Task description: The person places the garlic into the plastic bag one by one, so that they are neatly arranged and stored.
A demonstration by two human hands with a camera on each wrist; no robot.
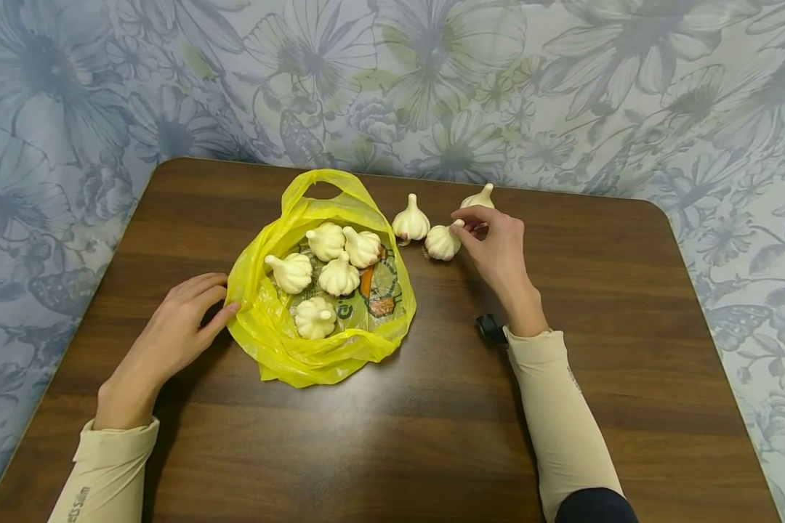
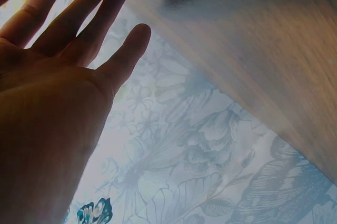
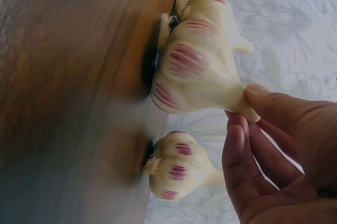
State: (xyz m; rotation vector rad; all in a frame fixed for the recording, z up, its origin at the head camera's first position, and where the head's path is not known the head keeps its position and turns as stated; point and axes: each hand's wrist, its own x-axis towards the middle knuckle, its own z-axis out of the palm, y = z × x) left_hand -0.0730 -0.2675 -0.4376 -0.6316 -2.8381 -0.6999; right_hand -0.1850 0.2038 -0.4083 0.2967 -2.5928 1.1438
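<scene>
A yellow plastic bag lies with its mouth spread, several garlic bulbs inside it. My left hand holds the bag's left rim between thumb and fingers; in the left wrist view, the other fingers extend fairly straight. To the bag's right, my right hand pinches the stem of a garlic bulb, also large in the right wrist view as a cream bulb with purple streaks. Beside it stand a second bulb and a third bulb, partly hidden by the hand.
The brown wooden table has rounded far corners and meets a wall with floral wallpaper. A small black device sits by my right wrist. One bag handle points toward the far edge.
</scene>
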